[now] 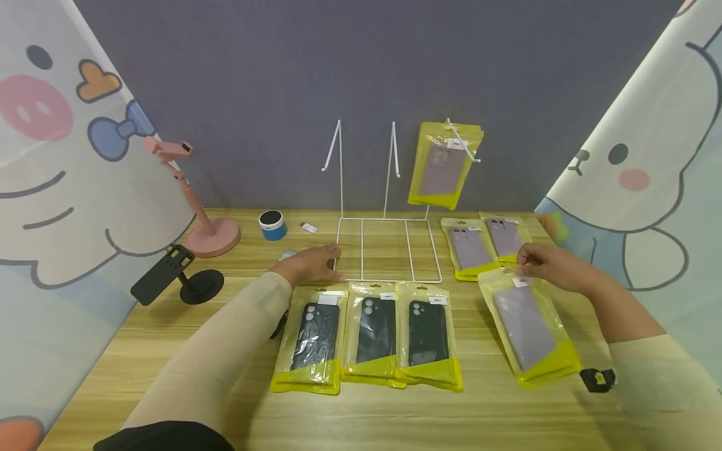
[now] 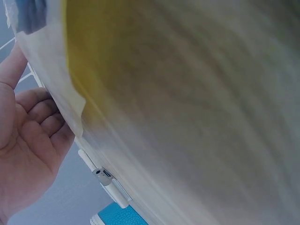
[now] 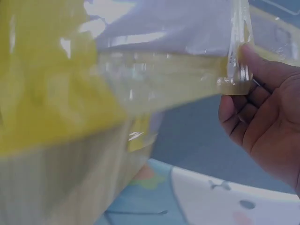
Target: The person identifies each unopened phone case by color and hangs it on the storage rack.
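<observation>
No lettering can be read anywhere. The small white labels at the tops of the packaged phone cases (image 1: pixel 375 335) are too blurred to make out.

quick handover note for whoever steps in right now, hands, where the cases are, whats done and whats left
Left hand: flat on the table by the white wire rack, holding nothing.
Right hand: pinching the top of a purple case pack, which lies on the table.
Done: purple packs hang on the rack's right hook.
Left: three black case packs in front of the rack, a purple stack to its right; the other two hooks are bare.
</observation>
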`<state>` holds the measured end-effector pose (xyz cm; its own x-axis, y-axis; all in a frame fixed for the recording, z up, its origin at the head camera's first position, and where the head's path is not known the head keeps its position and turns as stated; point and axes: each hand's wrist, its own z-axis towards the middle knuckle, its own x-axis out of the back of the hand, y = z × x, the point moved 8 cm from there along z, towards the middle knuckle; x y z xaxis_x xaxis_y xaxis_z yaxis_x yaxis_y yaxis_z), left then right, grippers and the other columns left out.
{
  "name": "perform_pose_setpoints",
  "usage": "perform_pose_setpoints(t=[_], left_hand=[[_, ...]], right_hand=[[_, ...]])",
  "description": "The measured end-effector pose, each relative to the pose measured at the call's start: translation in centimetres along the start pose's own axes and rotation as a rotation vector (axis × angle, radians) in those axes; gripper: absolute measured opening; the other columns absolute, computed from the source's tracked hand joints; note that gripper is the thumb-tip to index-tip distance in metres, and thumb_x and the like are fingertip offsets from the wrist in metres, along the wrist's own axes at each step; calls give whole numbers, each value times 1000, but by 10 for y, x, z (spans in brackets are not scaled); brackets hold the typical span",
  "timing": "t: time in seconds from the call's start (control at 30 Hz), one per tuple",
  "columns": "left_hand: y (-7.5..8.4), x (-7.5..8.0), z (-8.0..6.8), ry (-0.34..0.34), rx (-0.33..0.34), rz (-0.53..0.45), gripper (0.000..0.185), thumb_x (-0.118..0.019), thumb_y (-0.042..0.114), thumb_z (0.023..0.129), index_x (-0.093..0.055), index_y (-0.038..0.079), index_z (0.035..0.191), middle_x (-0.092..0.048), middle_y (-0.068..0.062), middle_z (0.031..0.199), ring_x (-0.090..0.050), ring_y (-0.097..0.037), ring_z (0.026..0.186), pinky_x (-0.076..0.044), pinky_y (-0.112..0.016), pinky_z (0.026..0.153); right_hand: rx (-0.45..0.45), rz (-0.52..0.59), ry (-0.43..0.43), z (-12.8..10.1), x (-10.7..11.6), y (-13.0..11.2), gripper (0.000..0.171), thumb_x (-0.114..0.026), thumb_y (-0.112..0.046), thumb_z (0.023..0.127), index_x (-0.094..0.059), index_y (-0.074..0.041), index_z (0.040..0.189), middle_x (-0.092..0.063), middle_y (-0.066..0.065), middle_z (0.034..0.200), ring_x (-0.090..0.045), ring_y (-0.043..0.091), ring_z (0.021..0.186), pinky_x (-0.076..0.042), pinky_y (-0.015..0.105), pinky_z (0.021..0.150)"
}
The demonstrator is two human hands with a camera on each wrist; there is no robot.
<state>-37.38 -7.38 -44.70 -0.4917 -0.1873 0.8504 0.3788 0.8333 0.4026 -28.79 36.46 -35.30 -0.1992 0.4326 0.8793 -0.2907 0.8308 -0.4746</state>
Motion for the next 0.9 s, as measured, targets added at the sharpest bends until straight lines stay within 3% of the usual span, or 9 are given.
perform_pose_setpoints(t=[0.2,0.4,0.57,0.9], left_hand=[[-1,-1,-1,-9,9,-14,93,-65,55,89,-19,13,158,-6,-6,166,-7,-27,153,-13,-47,123],[0,1,0,2,6,8,93,-65,56,89,-19,13,158,-7,-6,166,-7,-28,153,-13,-47,123],[0,0,-1,-2,9,11,93,-64,57,89,-19,14,158,-7,-6,166,-7,-28,153,-13,-47,123],[1,0,-2,7,11,1,94,-65,57,88,-20,14,158,-7,-6,166,-8,-28,153,-14,-46,123]], right_hand=[[67,-2,69,5,15,-36,12,-63,-16,97,-58,-10,89,-56,1,79,-48,8,67,-39,24,61],[200,33,126,9,30,-71,6,-64,-10,95,-60,-8,92,-59,0,79,-50,12,66,-40,23,60],[148,55,112,12,39,-87,5,-60,-15,98,-63,-11,99,-63,0,87,-54,16,74,-46,24,63],[91,-89,179,19,76,-126,9,-60,-28,99,-66,-21,98,-66,-4,92,-57,14,82,-46,22,71]])
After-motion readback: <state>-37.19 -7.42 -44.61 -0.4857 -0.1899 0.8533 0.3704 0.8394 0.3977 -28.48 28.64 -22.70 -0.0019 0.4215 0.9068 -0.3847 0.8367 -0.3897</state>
